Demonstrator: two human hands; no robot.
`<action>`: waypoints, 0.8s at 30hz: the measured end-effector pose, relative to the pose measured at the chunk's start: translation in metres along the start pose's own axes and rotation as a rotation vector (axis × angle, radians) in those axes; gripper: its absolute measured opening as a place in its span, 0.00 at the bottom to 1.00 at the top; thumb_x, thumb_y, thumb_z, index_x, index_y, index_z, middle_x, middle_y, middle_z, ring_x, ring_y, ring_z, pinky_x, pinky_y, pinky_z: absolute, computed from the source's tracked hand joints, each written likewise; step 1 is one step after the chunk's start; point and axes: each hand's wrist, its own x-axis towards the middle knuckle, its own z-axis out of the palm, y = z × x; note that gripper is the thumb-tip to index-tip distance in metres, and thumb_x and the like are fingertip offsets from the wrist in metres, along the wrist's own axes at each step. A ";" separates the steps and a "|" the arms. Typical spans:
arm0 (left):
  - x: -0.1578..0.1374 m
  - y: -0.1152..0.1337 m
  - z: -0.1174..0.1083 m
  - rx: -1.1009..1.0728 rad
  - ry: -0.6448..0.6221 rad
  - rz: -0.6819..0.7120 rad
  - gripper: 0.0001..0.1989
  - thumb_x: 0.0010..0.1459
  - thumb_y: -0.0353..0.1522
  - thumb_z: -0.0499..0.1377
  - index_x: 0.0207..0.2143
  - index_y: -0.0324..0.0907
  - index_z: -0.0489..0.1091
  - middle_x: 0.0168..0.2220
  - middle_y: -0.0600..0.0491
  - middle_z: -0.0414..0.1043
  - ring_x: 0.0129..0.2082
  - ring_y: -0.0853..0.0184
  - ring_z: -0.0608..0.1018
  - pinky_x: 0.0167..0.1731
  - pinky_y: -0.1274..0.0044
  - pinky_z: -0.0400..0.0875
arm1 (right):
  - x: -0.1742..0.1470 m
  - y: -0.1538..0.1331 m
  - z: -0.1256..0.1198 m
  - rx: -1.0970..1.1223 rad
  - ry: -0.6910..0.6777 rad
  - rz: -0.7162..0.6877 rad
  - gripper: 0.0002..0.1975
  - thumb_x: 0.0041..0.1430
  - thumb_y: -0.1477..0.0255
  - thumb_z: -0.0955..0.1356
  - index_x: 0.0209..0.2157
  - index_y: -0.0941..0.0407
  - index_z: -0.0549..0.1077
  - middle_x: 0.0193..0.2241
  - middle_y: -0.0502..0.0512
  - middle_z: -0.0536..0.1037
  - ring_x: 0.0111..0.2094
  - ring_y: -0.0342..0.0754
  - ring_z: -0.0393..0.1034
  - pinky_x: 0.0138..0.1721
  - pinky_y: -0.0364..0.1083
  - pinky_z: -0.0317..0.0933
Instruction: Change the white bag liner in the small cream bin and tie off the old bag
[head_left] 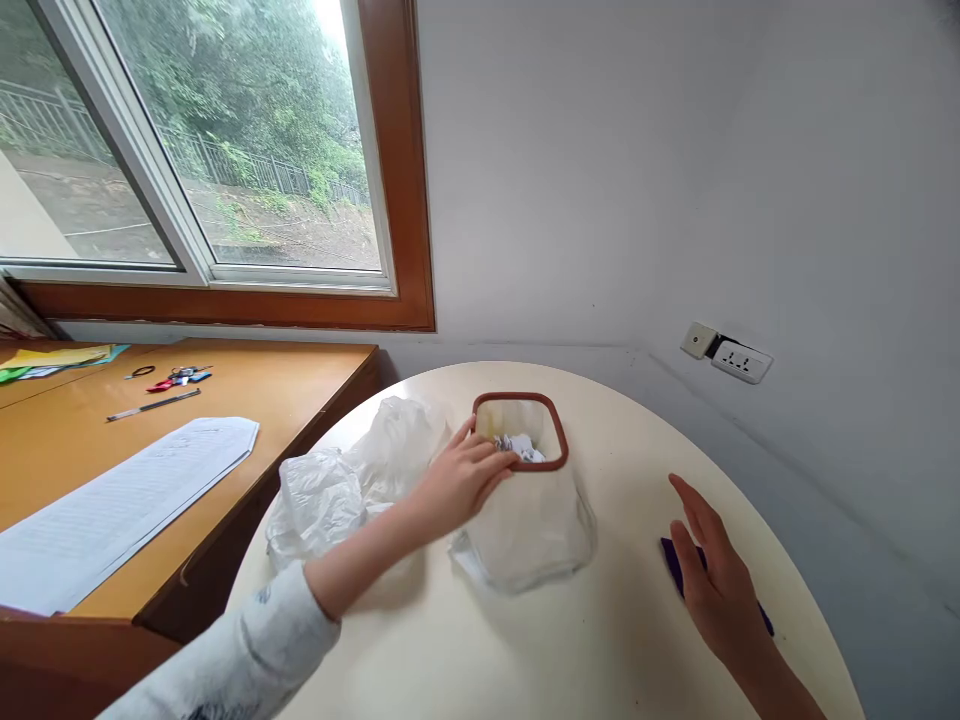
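Observation:
A small, pale see-through wastebasket with a brown rim stands on the round cream table. Crumpled white paper lies inside it. My left hand grips the near left part of the rim, fingers over the edge and thumb side low on the outside. To the right, my right hand hovers over or rests on a flat dark purple item, thumb and fingers apart. Most of that item is hidden under the hand, so its kind is unclear. Crumpled white plastic bags lie left of the basket, partly behind my left arm.
A wooden desk adjoins on the left, bearing papers, a pen, keys and coloured sheets. Behind are a window and a white wall with a socket. The round table's edge curves near my right hand.

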 end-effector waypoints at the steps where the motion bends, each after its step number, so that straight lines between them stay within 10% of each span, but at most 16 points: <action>1: 0.005 -0.013 -0.001 -0.001 -0.020 -0.011 0.15 0.63 0.33 0.44 0.44 0.43 0.69 0.33 0.52 0.73 0.37 0.68 0.73 0.58 0.63 0.49 | -0.004 0.009 -0.003 -0.081 -0.016 0.019 0.27 0.60 0.57 0.55 0.60 0.48 0.51 0.60 0.53 0.55 0.60 0.56 0.49 0.56 0.60 0.53; 12: 0.051 -0.096 -0.010 0.060 -0.167 -0.094 0.18 0.62 0.35 0.42 0.40 0.41 0.71 0.31 0.52 0.75 0.30 0.67 0.73 0.55 0.63 0.50 | -0.045 0.142 -0.011 -0.676 -0.179 -0.029 0.34 0.59 0.54 0.49 0.60 0.59 0.52 0.59 0.57 0.57 0.60 0.53 0.49 0.61 0.59 0.42; 18: 0.058 -0.107 -0.008 0.126 -0.197 -0.132 0.18 0.61 0.34 0.43 0.39 0.40 0.71 0.28 0.51 0.74 0.29 0.65 0.73 0.55 0.64 0.49 | -0.044 0.075 0.017 -0.685 -0.393 -0.098 0.30 0.59 0.55 0.54 0.61 0.53 0.50 0.62 0.55 0.48 0.62 0.56 0.40 0.59 0.62 0.40; 24: 0.055 -0.106 -0.006 0.126 -0.186 -0.153 0.18 0.61 0.33 0.42 0.40 0.40 0.70 0.35 0.49 0.75 0.34 0.64 0.73 0.54 0.65 0.51 | -0.048 -0.016 0.096 -0.448 -0.541 -0.378 0.31 0.60 0.55 0.55 0.60 0.58 0.52 0.60 0.65 0.51 0.61 0.62 0.42 0.56 0.66 0.42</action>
